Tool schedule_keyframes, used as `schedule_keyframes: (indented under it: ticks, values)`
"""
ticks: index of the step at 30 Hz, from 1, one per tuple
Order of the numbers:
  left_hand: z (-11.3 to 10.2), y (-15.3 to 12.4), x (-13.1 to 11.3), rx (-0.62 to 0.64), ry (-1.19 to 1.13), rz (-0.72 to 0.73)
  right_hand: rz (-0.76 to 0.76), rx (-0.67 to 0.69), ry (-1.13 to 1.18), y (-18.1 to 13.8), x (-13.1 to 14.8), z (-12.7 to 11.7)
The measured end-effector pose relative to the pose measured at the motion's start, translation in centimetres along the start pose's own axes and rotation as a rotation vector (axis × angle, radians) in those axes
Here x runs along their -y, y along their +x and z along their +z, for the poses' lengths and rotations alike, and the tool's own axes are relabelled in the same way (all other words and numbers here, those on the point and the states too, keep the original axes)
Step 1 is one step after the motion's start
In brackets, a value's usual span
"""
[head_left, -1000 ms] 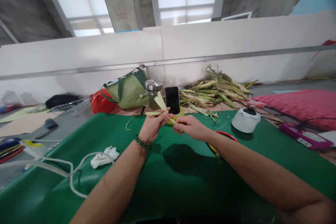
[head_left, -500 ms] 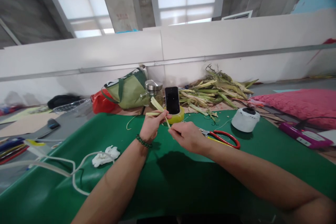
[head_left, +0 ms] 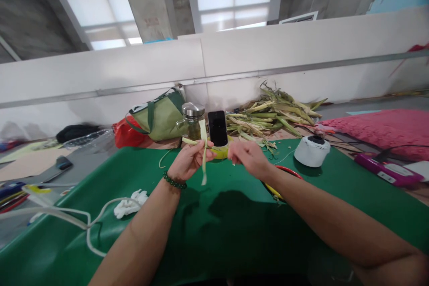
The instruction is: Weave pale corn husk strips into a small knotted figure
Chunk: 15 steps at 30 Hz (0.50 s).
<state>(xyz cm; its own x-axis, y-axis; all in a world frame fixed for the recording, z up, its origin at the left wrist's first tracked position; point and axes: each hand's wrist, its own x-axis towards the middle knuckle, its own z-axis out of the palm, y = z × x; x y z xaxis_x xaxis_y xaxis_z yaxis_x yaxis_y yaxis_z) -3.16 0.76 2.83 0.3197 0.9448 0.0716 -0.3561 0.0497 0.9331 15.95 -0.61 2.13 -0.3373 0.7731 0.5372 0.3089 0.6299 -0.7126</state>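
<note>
one hand alone, the left hand [head_left: 191, 159], is now engaged with the pale strip [head_left: 204, 169], where both were joined on it half a second ago. the pale strip is clamped between thumb and fingers, its upper end raised above them and its lower end left hanging below, over the green mat [head_left: 231, 241]. a second pale piece [head_left: 189, 141] is pinched in the same grip, pointed out to the left. the right hand [head_left: 250, 156] has been drawn off to the right, apart from the strip; its fingers are curled in, but whether anything fine is trapped there cannot be told. with the lower end released, the crossing of the two pieces is judged to depend on the left pinch only. more of the red-handled scissors [head_left: 291, 171] is now hidden beneath the right forearm [head_left: 311, 205]; the husk pile [head_left: 276, 109] is seen beyond the right hand, untouched.
</note>
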Motion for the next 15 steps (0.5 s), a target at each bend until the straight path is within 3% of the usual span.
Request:
schedule_keyframes:
  ticks: [2,3,7,9,15]
  values:
    - [0.22,-0.24,-0.04,0.074,-0.045,0.001,0.014,-0.135,0.068,0.51,-0.18,-0.63]
    - [0.37,-0.36,0.02,0.110,-0.057,-0.005,0.020,-0.125,0.093,0.71,-0.26,-0.75]
    - [0.86,-0.64,0.54,0.182,-0.057,-0.064,0.040,0.162,0.229,0.98,-0.53,-0.21]
    - [0.94,-0.63,0.78,0.165,-0.049,-0.086,0.035,0.215,0.252,0.92,-0.59,0.10]
    - [0.90,-0.58,0.87,0.107,-0.011,-0.073,-0.038,0.020,0.047,0.60,-0.31,-0.14]
